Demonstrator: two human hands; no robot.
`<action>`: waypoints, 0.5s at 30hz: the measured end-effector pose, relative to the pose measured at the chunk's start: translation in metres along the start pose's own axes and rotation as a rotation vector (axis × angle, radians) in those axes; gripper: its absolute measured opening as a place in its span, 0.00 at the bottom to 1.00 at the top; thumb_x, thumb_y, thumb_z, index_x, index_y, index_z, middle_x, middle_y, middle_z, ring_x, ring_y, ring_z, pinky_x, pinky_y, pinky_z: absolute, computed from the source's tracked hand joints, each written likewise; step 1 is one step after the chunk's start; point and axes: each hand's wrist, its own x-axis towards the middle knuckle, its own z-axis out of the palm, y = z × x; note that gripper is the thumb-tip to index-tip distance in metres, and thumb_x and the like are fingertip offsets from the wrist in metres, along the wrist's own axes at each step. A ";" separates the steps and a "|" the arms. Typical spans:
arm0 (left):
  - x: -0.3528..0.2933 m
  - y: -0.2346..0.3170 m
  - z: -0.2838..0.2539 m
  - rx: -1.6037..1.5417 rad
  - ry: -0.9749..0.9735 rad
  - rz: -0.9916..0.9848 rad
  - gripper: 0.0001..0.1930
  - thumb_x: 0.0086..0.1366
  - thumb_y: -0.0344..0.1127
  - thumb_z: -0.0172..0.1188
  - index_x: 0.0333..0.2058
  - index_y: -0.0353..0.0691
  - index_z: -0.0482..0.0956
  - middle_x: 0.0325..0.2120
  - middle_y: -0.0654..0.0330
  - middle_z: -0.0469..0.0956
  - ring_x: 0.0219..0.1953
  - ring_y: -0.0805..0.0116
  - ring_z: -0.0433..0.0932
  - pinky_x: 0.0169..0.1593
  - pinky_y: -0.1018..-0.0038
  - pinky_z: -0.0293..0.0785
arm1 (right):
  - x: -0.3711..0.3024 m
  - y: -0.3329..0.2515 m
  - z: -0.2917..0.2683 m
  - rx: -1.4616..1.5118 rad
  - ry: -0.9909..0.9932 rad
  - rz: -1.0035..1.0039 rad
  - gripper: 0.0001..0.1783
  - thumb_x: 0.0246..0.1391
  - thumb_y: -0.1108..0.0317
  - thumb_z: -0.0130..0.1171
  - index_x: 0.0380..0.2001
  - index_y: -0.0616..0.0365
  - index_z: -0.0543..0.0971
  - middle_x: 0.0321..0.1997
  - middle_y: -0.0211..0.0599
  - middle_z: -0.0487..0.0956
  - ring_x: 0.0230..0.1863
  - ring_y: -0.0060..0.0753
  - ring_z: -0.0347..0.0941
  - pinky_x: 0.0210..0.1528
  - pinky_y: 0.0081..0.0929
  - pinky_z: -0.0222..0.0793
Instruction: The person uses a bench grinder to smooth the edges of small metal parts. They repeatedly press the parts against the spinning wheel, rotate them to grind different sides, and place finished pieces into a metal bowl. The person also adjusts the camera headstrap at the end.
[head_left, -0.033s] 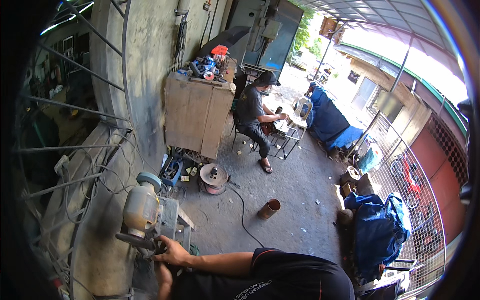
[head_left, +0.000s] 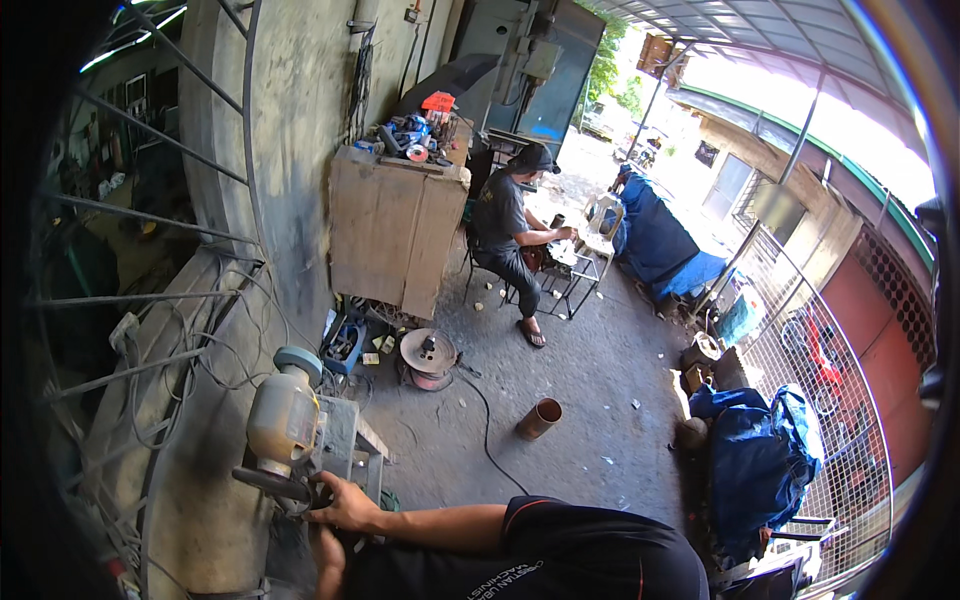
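Observation:
On the lower left stands a bench grinder (head_left: 283, 418) with a tan motor body, a grey-blue wheel guard on its far end and a dark wheel (head_left: 270, 484) on its near end. My right hand (head_left: 345, 503) is closed, fingers curled close beside the dark wheel's edge. Just below it, my left hand (head_left: 328, 562) is partly hidden by my right hand and sleeve, its fingers bent toward the same spot. Whatever the two hands grip there is small, dark and mostly covered, so its kind cannot be made out.
A brown metal pipe (head_left: 539, 418) stands on the concrete floor, near a cable reel (head_left: 428, 352) and its black cord. Beyond, a person (head_left: 515, 220) sits working at a small stand. A wooden cabinet (head_left: 390, 230) holds tools. Blue tarpaulins (head_left: 760, 460) cover things along the right fence.

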 end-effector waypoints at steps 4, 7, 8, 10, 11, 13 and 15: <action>0.008 0.002 0.005 -0.022 -0.035 0.023 0.26 0.75 0.45 0.42 0.61 0.32 0.66 0.56 0.55 0.72 0.56 0.63 0.73 0.58 0.70 0.71 | 0.005 -0.003 -0.004 -0.011 0.015 -0.001 0.41 0.43 0.59 0.75 0.59 0.59 0.69 0.42 0.47 0.81 0.44 0.41 0.78 0.50 0.34 0.73; 0.012 0.005 0.005 -0.109 -0.049 -0.025 0.26 0.74 0.47 0.43 0.61 0.32 0.67 0.57 0.54 0.71 0.56 0.61 0.73 0.56 0.67 0.73 | 0.007 -0.008 -0.009 0.011 -0.002 0.039 0.39 0.43 0.60 0.75 0.58 0.58 0.71 0.43 0.47 0.81 0.46 0.40 0.78 0.50 0.34 0.74; 0.014 0.007 0.002 0.000 -0.036 -0.019 0.27 0.73 0.48 0.44 0.61 0.32 0.68 0.57 0.53 0.71 0.56 0.60 0.73 0.55 0.65 0.74 | 0.007 -0.008 -0.010 -0.013 0.021 0.017 0.39 0.42 0.60 0.76 0.57 0.58 0.71 0.44 0.47 0.81 0.46 0.40 0.78 0.50 0.34 0.74; 0.015 0.010 -0.002 0.359 -0.044 0.031 0.27 0.72 0.48 0.43 0.58 0.30 0.70 0.56 0.49 0.73 0.56 0.56 0.73 0.56 0.64 0.73 | 0.008 -0.008 -0.009 -0.013 0.028 -0.008 0.38 0.42 0.60 0.76 0.56 0.58 0.72 0.45 0.47 0.81 0.47 0.39 0.78 0.50 0.34 0.74; 0.010 0.008 -0.003 0.696 0.111 0.067 0.26 0.72 0.46 0.42 0.55 0.28 0.71 0.54 0.43 0.74 0.57 0.50 0.73 0.58 0.61 0.70 | 0.009 -0.007 -0.008 0.008 0.017 0.001 0.37 0.42 0.60 0.76 0.56 0.59 0.72 0.45 0.47 0.81 0.47 0.39 0.78 0.50 0.34 0.74; 0.008 0.010 -0.002 0.696 0.082 0.064 0.25 0.69 0.45 0.43 0.50 0.28 0.74 0.52 0.39 0.76 0.56 0.46 0.73 0.58 0.59 0.69 | 0.009 -0.004 -0.001 -0.050 0.052 -0.012 0.36 0.42 0.62 0.77 0.55 0.58 0.73 0.46 0.47 0.80 0.47 0.38 0.78 0.49 0.35 0.75; -0.003 0.009 0.007 0.524 0.171 0.124 0.23 0.70 0.44 0.45 0.52 0.29 0.73 0.52 0.43 0.76 0.56 0.51 0.74 0.59 0.61 0.69 | 0.010 -0.001 0.006 0.014 0.028 0.045 0.38 0.43 0.64 0.77 0.56 0.60 0.72 0.47 0.46 0.79 0.46 0.36 0.77 0.48 0.33 0.75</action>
